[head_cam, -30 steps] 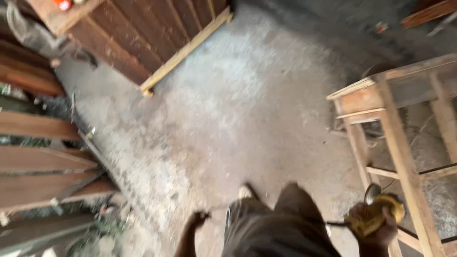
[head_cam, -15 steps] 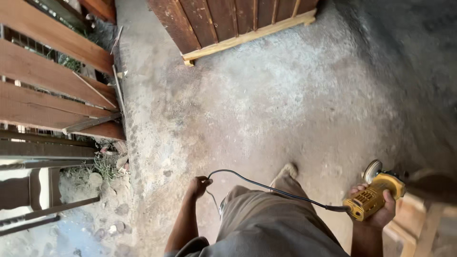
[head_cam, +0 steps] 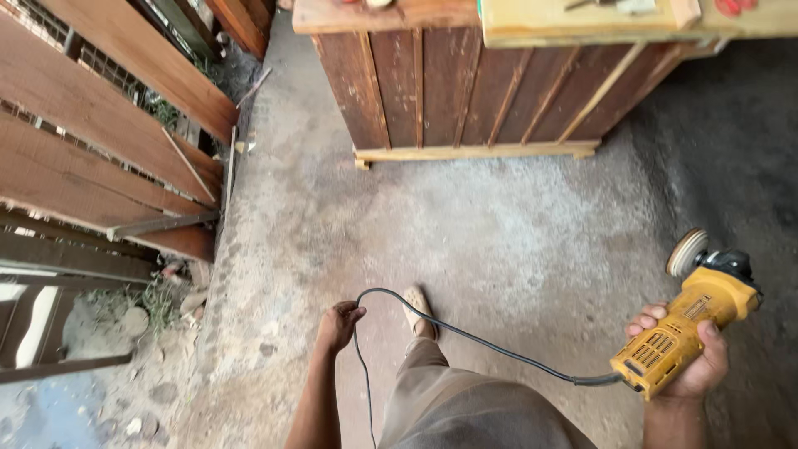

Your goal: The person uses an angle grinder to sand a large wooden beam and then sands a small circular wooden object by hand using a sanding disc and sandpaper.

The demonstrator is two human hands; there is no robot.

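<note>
Both hands' fingers (head_cam: 658,317) closed: grinder (head_cam: 687,329), cord (head_cam: 465,334).

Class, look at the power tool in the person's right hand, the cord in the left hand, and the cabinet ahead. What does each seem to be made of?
Angle grinder: seemingly moulded yellow plastic, matt, with slotted vents; a pale, likely abrasive disc.
Cord: black, flexible, probably rubber or plastic, since it loops freely.
Cabinet: dark stained wooden planks with visible grain, on a paler bare-wood frame.

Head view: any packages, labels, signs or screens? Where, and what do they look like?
Label: a small dark strip on the side of the yellow grinder, held in the right hand.
No packages, signs or screens.
The left hand holds the black cord, which bears no tag.
</note>
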